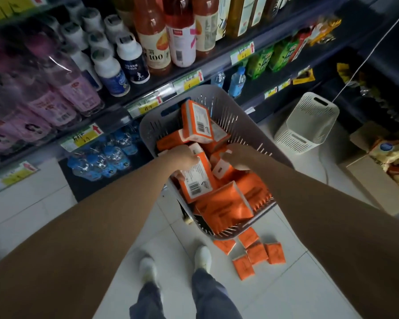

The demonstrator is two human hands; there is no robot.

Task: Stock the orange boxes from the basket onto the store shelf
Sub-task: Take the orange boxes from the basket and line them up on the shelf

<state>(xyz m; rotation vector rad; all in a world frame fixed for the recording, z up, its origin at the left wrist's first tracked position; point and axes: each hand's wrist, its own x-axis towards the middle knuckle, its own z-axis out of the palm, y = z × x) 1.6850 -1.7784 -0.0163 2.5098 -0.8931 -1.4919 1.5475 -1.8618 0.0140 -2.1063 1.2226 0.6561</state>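
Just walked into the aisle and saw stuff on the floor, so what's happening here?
A person is reaching both hands into a grey slatted plastic basket heaped with orange boxes. The left hand closes its grip on one orange box with a white barcoded face; the right hand rests on another. Several small orange packets lie on the white tile floor by the basket.

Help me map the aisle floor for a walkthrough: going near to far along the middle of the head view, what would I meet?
White shoes → loose orange packs on the tiles → grey basket of orange boxes → both hands, left hand and right hand, reaching in → the shelf's yellow price tags.
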